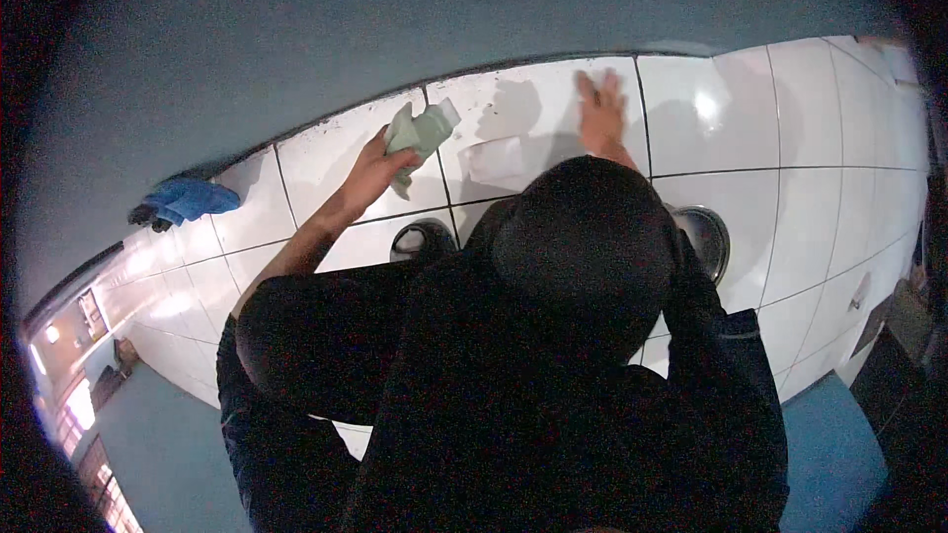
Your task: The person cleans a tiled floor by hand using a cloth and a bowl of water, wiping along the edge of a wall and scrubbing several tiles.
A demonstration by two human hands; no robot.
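Observation:
My left hand (pixel 373 170) grips a crumpled pale green cloth (pixel 419 136) just above the white floor tiles (pixel 346 153). A small white piece (pixel 449 111) sticks out at the cloth's far end; its kind is unclear. My right hand (pixel 602 111), slightly blurred, is at the tiles close to the wall, fingers spread and nothing visible in it. Between the hands, a pale rectangular patch (pixel 494 159) shows on the tile; I cannot tell whether it is a flat object or a reflection. Dark specks lie along the tile edge by the wall.
A grey-blue wall (pixel 474 0) rises along the far side. Against it on the left lies a bundled blue cloth (pixel 193 199). A round, shiny-rimmed object (pixel 703 242), partly hidden, stands beside my right leg. The toe of a dark shoe (pixel 423 240) shows below my left hand.

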